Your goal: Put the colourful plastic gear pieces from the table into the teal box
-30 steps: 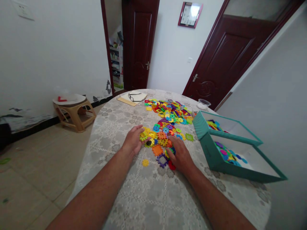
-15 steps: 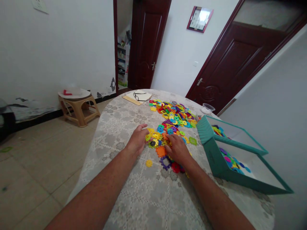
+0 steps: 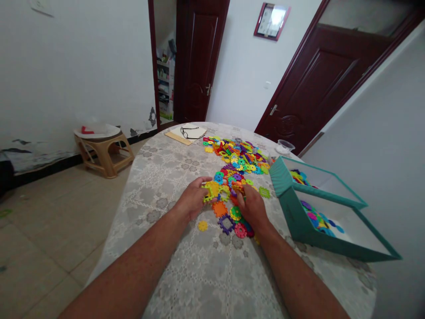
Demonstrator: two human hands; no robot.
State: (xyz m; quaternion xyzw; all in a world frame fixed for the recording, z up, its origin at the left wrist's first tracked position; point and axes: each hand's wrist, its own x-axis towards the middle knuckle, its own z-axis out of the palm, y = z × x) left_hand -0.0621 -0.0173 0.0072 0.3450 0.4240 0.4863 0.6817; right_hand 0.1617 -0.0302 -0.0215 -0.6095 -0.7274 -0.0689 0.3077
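A spread of small coloured plastic gear-shaped pieces (image 3: pixel 237 157) lies on the round table (image 3: pixel 186 266) with its lace-patterned cloth. My left hand (image 3: pixel 192 199) pinches a cluster of yellow and green pieces (image 3: pixel 212 190) at the near end of the spread. My right hand (image 3: pixel 252 204) is closed on colourful pieces just to the right of it, fingers curled. An orange piece (image 3: pixel 219 208), a purple one (image 3: pixel 227 223), a red one (image 3: pixel 239 230) and a lone yellow one (image 3: pixel 202 226) lie around my hands.
A teal box (image 3: pixel 299 217) with two compartments holding more pieces stands at the right. Glasses on a notebook (image 3: pixel 189 132) lie at the table's far edge, a small clear cup (image 3: pixel 284 146) at the far right. A plastic stool (image 3: pixel 102 153) stands on the floor at left.
Both hands have drawn together and lifted pieces from the near end of the spread. The left hand went from lying flat to pinching the yellow-green cluster.
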